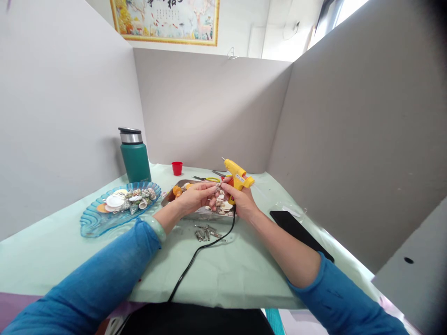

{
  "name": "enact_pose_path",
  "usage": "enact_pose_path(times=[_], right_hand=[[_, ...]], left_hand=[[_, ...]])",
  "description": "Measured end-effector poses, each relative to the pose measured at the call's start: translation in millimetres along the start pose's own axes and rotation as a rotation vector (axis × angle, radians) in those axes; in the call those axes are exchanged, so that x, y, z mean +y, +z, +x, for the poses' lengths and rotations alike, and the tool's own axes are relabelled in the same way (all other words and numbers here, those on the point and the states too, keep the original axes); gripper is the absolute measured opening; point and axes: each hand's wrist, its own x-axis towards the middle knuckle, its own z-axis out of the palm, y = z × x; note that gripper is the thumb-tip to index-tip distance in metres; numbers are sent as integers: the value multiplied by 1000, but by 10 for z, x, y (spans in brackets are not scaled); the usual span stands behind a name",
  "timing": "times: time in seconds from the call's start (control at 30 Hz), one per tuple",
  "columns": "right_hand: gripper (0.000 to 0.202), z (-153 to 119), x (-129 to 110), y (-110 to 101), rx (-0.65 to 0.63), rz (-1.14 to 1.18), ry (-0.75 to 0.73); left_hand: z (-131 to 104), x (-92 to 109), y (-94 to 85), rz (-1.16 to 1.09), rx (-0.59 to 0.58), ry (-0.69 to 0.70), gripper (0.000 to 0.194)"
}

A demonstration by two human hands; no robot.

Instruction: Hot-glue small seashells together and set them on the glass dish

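Observation:
A yellow hot glue gun (238, 173) is gripped in my right hand (245, 201), its nozzle pointing up and to the left. My left hand (198, 197) pinches a small pale shell (219, 186) over the metal tray (200, 215); the fingertips of my right hand are close to it or touching it, I cannot tell which. Shells (225, 206) and orange pieces (177, 191) lie in the tray, partly hidden behind my hands. From the glue gun a black cord (195, 257) runs down across the table. Small silver metal clips (207, 232) are heaped in front of the tray.
On the left, a blue scalloped plate (91, 229) carries shells and discs beside a green bottle (135, 160). Behind the tray are a red cup (177, 168) and yellow-handled scissors (211, 179). A black flat slab (302, 235) lies right. Grey panels (213, 107) enclose the table.

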Motion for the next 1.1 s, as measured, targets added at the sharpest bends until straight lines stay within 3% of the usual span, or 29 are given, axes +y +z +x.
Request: enact_pose_path(times=[1.1], right_hand=[[21, 25, 104, -41, 25, -239, -97]], left_hand=[[15, -41, 8, -12, 89, 46, 23]])
